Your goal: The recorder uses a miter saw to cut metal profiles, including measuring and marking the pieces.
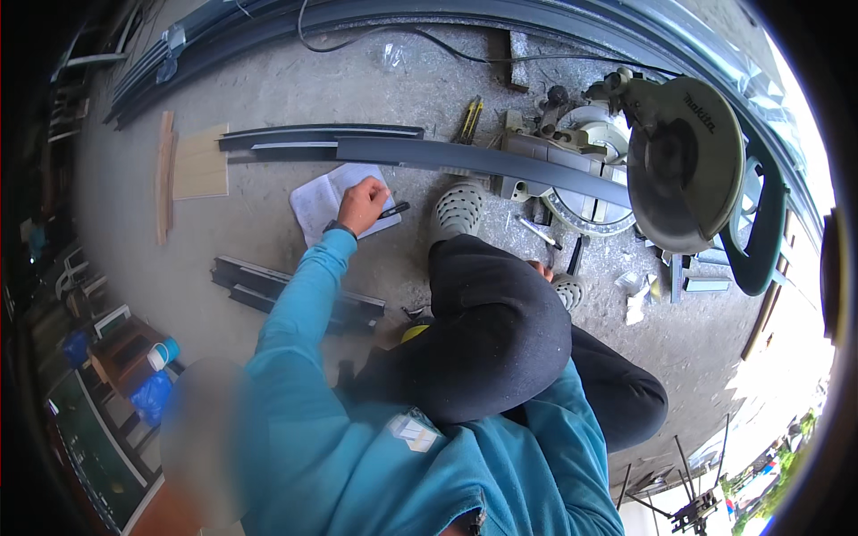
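Note:
My left hand (360,207), with curled fingers, is over an open notebook (313,204) on the floor. A black pen-like thing (394,210) lies against the hand's right side; what the fingers hold, if anything, is hidden. Most of my right hand (540,269) is hidden behind my knee, with only a few fingers showing near my shoe. Close to it stands a thin black handle-like thing (575,256), and a white and black marker (539,232) lies a little farther off. Beyond the notebook, a long dark grey metal profile (483,161) reaches onto the mitre saw (684,161).
Short dark profiles (299,293) lie left of my legs. A thin wooden board (202,161) and a wood strip (165,179) are at the far left. Long profiles (268,45) and a black cable (447,52) run along the back. Metal offcuts (706,284) lie below the saw.

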Motion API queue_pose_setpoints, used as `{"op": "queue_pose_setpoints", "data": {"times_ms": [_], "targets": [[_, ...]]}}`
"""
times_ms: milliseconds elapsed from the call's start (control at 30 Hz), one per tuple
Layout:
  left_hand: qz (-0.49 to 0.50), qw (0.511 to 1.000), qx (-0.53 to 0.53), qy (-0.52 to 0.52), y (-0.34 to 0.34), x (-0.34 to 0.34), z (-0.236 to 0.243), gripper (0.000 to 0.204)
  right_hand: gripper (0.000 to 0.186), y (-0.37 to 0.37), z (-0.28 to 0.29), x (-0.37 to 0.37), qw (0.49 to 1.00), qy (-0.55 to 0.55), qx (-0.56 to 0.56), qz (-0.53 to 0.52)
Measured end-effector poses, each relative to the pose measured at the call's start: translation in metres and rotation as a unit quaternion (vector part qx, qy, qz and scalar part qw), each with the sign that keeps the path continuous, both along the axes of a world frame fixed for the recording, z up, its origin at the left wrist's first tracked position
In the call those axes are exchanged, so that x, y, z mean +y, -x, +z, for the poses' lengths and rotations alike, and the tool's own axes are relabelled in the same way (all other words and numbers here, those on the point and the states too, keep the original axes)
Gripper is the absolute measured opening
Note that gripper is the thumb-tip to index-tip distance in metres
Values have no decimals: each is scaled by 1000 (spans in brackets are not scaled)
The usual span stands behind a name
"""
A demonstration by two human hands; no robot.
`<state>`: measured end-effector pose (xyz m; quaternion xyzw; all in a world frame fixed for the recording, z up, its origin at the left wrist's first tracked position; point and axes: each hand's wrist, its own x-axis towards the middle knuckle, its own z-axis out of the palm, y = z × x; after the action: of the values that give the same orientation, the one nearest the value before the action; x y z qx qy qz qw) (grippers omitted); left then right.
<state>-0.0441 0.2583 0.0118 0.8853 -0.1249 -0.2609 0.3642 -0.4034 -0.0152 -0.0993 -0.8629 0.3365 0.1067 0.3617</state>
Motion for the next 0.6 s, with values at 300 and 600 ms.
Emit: {"op": "queue_pose_setpoints", "data": {"times_ms": [300,600], "targets": [[-227,926,-153,-260,20,47,-49,26,23,-136,146,14,629,-683,-104,-357],[-33,914,316,253,26,-91,20,28,90,-213,200,-1,846,-518,-96,-80]]}}
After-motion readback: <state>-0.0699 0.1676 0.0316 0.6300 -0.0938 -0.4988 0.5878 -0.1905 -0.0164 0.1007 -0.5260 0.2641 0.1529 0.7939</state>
